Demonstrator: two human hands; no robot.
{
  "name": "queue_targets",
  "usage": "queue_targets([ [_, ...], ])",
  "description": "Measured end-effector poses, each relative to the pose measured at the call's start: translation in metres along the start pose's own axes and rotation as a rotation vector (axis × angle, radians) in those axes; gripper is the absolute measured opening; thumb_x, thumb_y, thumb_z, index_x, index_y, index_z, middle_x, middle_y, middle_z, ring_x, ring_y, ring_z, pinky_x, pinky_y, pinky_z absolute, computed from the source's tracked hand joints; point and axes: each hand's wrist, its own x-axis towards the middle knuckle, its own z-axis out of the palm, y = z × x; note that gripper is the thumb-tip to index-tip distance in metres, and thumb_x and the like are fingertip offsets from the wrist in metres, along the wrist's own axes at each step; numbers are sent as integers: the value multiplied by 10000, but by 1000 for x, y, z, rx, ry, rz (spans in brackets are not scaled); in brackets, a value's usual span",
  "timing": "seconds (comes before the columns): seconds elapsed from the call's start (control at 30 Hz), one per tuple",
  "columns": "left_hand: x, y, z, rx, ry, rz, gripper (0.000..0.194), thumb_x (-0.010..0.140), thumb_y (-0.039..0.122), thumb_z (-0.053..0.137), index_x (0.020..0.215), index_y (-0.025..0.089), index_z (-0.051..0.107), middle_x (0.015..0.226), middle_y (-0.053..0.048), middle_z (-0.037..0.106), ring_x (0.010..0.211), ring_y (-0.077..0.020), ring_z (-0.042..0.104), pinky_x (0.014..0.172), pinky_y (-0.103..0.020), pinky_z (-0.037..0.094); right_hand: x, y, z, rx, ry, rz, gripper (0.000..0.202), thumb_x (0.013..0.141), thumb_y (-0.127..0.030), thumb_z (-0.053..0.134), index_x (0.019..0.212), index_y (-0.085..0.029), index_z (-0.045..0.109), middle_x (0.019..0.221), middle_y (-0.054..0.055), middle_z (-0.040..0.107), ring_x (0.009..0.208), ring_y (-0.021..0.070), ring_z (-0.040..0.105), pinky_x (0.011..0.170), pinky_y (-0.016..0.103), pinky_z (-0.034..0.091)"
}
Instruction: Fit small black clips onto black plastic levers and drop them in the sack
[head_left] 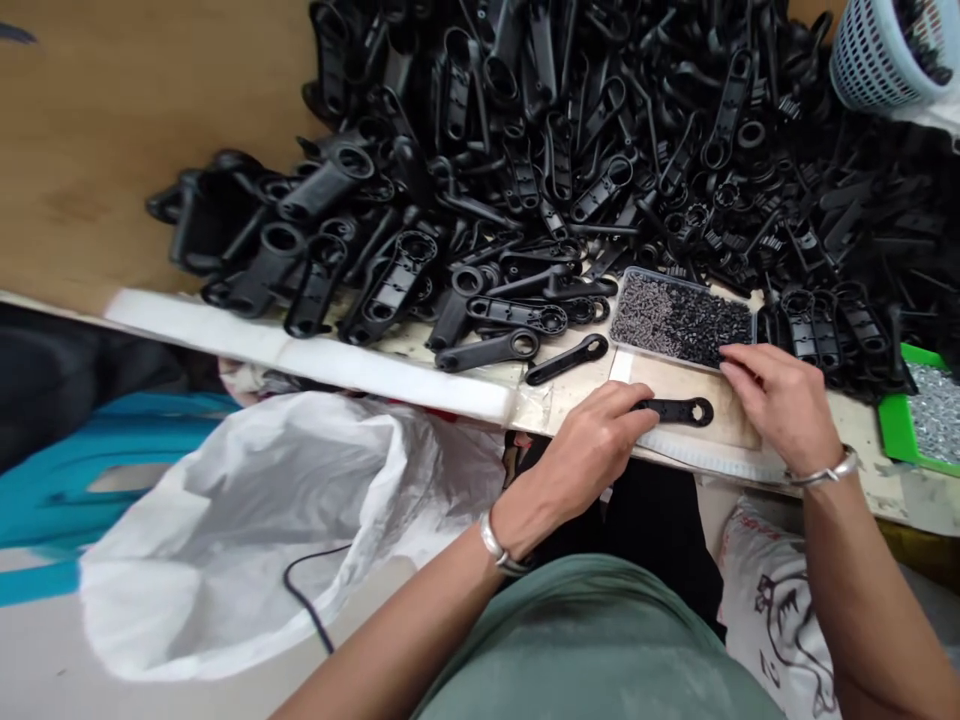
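Observation:
My left hand is closed on one end of a black plastic lever, which lies flat near the table's front edge with its ringed end pointing right. My right hand has its thumb and fingertips together at the lower right corner of a clear tray. Whatever those fingertips hold, if anything, is too small to make out. Small brownish parts fill the tray's left side and small black parts its right. Another black lever rests just behind my left hand.
A big heap of black plastic parts covers the table behind the tray. A light blue basket stands at the back right, a green tray of shiny pieces at the right. A white sack gapes open below the table's left edge.

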Motion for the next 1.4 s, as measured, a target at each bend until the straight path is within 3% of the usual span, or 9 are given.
queue_targets([
  [0.17,-1,-4,-2,-32,58,6,143,922,114,530,944,142,669,1129,-118,692,980,-188,624,878,-336,546,37,-11,10,-189,-170,18,203,916,-263,571,1036,-233,733,978,70,717,831,225,680,690,334,519],
  [0.27,1,-13,-14,-1,92,-11,160,927,115,525,968,144,676,1036,-101,709,918,-181,607,835,-325,524,49,-18,13,-256,-249,62,194,899,-306,600,1014,-234,739,959,79,720,800,237,678,647,334,494],
  [0.37,16,-25,-27,136,87,-97,216,940,110,481,920,155,691,932,-80,699,842,-186,572,778,-334,476,55,-21,14,-262,-300,115,182,906,-295,587,949,-223,749,932,84,725,805,245,677,670,343,483],
  [0.47,41,-38,-33,299,-14,-163,255,941,107,455,829,161,677,851,-68,667,819,-204,532,729,-343,405,56,-19,14,-258,-319,118,183,918,-263,566,906,-229,745,915,71,729,814,232,673,687,332,473],
  [0.7,80,-51,-16,490,-138,-57,290,905,55,428,717,178,610,795,-73,596,866,-239,504,796,-403,356,53,-13,10,-267,-279,58,188,917,-282,560,934,-239,743,917,65,732,779,231,675,641,327,467],
  [1.03,82,-54,-6,492,-131,-22,274,897,28,424,732,188,574,783,-56,596,859,-234,509,847,-409,345,58,-8,16,-283,-327,28,140,868,-232,600,807,-227,726,806,68,722,717,224,665,617,320,474],
  [1.2,91,-48,-14,387,-192,-107,254,886,35,429,773,171,611,741,-52,632,823,-225,555,809,-382,359,56,-8,7,-92,-226,73,213,875,-211,540,846,-220,751,805,57,739,737,225,676,726,353,511],
  [1.3,97,-46,-19,251,-276,-213,253,834,13,452,821,156,660,771,-55,674,792,-214,590,777,-352,393,54,-10,3,195,-164,190,177,820,-202,574,800,-206,750,689,16,720,665,196,681,711,330,530],
  [1.4,97,-48,-23,71,-233,-297,271,823,27,478,916,155,698,839,-53,707,808,-196,617,755,-313,430,53,-15,4,572,-91,374,113,749,-215,636,801,-189,733,680,10,713,618,181,690,633,308,561],
])
